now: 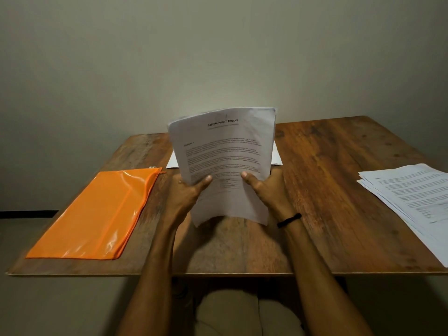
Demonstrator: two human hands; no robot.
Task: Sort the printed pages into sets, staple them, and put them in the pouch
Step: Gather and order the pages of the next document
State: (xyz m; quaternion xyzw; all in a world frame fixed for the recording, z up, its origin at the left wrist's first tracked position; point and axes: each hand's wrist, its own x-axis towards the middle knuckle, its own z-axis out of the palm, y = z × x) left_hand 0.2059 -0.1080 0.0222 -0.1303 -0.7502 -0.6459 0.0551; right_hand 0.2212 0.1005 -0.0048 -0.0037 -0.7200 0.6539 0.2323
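Dimly, wood table (327, 178), grey wall (218, 57); L grip (189, 190) & R grip (266, 187) round page stack (225, 154).

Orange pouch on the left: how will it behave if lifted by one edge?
Pouch probably floppy: thin, flat, wrinkled plastic, so likely sags from one edge. Glossy highlights suggest a slick surface that may slide on the table. Looks light: lies flat.

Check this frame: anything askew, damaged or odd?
Two things. The set, held upright by the left hand and right hand, is wrinkled and curls at its top and bottom edges. The stack at the table's right is fanned, not squared. The orange pouch lies flat. No stapler is in view.
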